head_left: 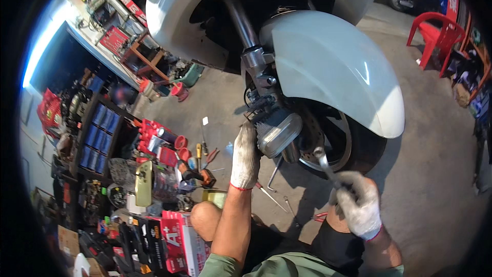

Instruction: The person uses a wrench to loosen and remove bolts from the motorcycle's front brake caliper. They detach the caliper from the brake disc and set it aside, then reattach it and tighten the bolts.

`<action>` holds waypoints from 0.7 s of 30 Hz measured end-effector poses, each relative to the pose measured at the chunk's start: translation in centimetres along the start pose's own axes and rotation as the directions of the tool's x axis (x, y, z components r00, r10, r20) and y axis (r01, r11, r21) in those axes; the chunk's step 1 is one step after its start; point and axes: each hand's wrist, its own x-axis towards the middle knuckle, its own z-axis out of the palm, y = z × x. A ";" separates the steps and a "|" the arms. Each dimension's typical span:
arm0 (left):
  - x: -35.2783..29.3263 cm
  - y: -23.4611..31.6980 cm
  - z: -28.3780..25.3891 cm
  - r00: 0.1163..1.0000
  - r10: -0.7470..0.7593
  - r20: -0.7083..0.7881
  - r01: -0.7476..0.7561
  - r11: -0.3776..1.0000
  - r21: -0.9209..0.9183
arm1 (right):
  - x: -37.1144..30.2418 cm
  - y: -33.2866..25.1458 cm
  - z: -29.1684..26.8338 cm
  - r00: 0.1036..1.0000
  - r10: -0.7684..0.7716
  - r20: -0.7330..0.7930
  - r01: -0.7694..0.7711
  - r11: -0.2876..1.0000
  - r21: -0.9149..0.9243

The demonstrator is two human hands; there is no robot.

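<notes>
A white motor scooter stands in front of me, with its front fender [333, 66], fork leg [240, 20] and front wheel [346, 146] in view. My left hand [246, 159], in a knitted white glove, reaches up against the left side of a silver rounded box-like part [281, 134] at the bottom of the fork. Its fingertips are hard to make out there. In a soiled glove, my right hand [359, 205] is closed around a wrench [326, 164]. The wrench's ring end points up, beside the wheel hub; whether it touches a bolt I cannot tell.
Screwdrivers [199, 151], red-handled pliers [211, 158] and an orange-black power drill [205, 177] lie on the floor at left. Blue parts drawers [97, 136] and boxes [174, 241] stand beyond them. A red plastic chair [435, 38] is at far right.
</notes>
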 end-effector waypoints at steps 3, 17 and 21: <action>0.4 0.8 0.9 1.000 0.025 -0.001 -0.025 0.998 -0.059 | 2.4 -5.0 -0.6 0.987 -0.160 -0.006 0.151 0.945 -0.290; 2.7 -0.7 1.9 0.986 0.162 0.022 -0.147 0.937 -0.316 | 11.4 -15.0 4.6 0.933 -0.112 0.342 0.358 0.171 -0.918; 2.2 0.4 1.6 0.978 0.207 0.017 -0.197 0.952 -0.235 | 12.9 -17.0 7.1 0.932 0.008 0.362 0.361 0.046 -0.931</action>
